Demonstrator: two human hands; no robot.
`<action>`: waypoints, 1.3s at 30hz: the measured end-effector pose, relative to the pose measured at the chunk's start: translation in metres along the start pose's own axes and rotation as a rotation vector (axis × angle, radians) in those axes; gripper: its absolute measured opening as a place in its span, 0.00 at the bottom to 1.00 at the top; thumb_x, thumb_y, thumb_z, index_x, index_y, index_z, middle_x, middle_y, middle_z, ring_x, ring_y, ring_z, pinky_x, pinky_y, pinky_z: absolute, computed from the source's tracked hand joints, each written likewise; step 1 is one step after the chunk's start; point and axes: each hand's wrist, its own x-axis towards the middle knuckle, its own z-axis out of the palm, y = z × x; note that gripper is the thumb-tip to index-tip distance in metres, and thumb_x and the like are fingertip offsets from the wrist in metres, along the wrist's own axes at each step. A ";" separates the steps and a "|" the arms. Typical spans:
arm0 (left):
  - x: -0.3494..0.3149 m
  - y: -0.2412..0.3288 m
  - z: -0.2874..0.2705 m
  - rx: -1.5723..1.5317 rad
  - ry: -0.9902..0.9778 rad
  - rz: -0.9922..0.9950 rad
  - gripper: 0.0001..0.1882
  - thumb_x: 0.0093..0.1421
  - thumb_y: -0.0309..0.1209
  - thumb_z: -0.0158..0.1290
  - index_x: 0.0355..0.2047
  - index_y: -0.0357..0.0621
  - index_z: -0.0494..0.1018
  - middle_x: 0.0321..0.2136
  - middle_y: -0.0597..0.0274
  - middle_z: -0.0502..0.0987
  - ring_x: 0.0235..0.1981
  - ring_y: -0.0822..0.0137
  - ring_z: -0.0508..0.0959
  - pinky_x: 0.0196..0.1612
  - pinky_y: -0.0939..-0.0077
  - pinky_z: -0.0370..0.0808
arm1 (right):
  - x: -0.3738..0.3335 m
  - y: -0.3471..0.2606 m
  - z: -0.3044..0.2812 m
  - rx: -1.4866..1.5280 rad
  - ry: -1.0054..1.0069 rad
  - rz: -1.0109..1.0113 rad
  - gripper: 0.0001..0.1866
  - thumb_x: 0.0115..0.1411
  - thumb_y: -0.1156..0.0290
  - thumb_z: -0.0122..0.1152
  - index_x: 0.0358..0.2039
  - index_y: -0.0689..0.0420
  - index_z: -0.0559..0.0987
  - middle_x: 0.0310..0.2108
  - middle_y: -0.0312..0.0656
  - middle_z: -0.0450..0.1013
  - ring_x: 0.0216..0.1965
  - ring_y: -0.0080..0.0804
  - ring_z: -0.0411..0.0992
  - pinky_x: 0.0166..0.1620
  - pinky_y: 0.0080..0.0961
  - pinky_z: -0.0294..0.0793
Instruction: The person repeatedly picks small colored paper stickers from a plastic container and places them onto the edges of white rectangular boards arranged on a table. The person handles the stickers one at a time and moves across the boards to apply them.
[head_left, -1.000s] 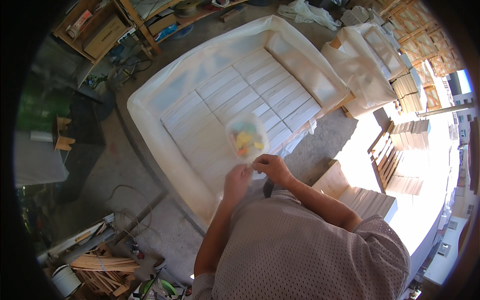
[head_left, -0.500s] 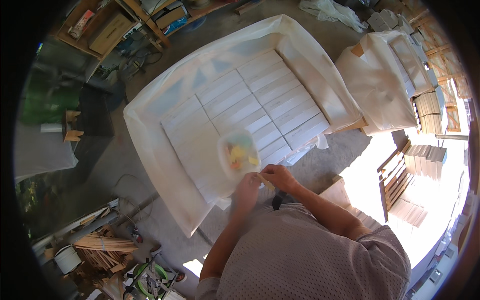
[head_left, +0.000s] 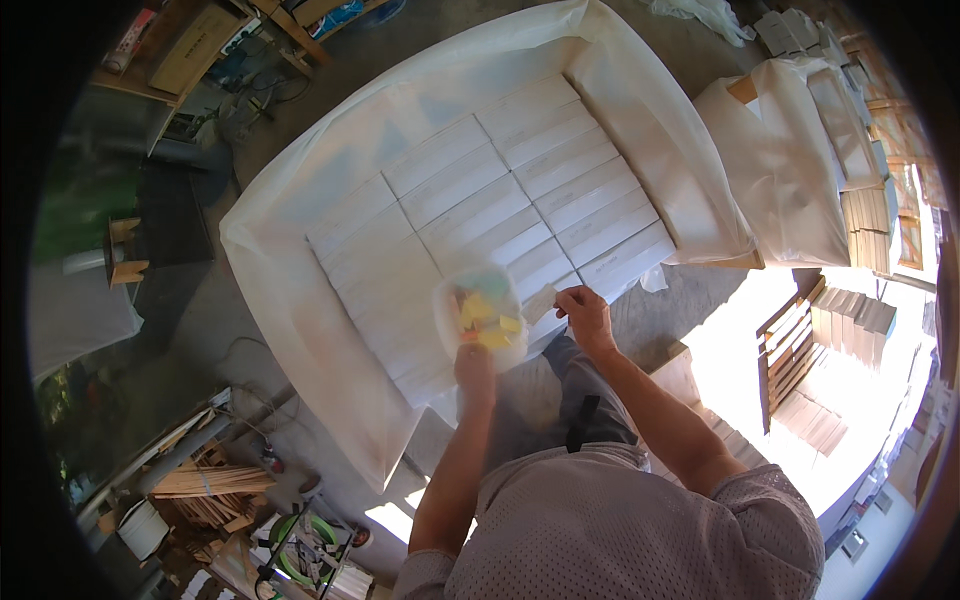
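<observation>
The left hand (head_left: 474, 366) gripped a clear plastic bag (head_left: 482, 315) of yellow and orange pieces from below, holding it over the near edge of the white boxes (head_left: 500, 215). The right hand (head_left: 587, 312), just right of the bag, pinched a small pale slip (head_left: 540, 302). This looked like the step of drawing one slip out; placing it on a box would call for a steady reach forward over the sheet-lined crate (head_left: 300, 300).
</observation>
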 end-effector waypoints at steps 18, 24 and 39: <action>0.077 0.014 0.007 -0.077 -0.124 0.126 0.10 0.64 0.35 0.54 0.31 0.41 0.74 0.16 0.70 0.68 0.11 0.80 0.62 0.13 0.82 0.57 | 0.042 -0.005 0.109 -0.211 -0.050 -0.196 0.11 0.59 0.67 0.62 0.34 0.62 0.80 0.24 0.39 0.79 0.27 0.22 0.76 0.33 0.21 0.73; 0.141 0.042 -0.001 -0.251 -0.046 -0.093 0.08 0.62 0.32 0.54 0.32 0.39 0.74 0.16 0.70 0.68 0.13 0.80 0.63 0.14 0.82 0.58 | 0.088 -0.022 0.141 -0.113 -0.136 -0.131 0.12 0.58 0.65 0.62 0.34 0.62 0.81 0.26 0.37 0.79 0.27 0.20 0.75 0.30 0.18 0.71; 0.460 -0.009 -0.008 0.242 0.062 -0.007 0.16 0.58 0.39 0.51 0.32 0.37 0.79 0.24 0.52 0.80 0.26 0.55 0.79 0.35 0.63 0.75 | 0.337 -0.011 0.332 -0.382 0.012 -0.260 0.17 0.56 0.55 0.63 0.36 0.56 0.83 0.29 0.39 0.80 0.33 0.33 0.77 0.40 0.33 0.75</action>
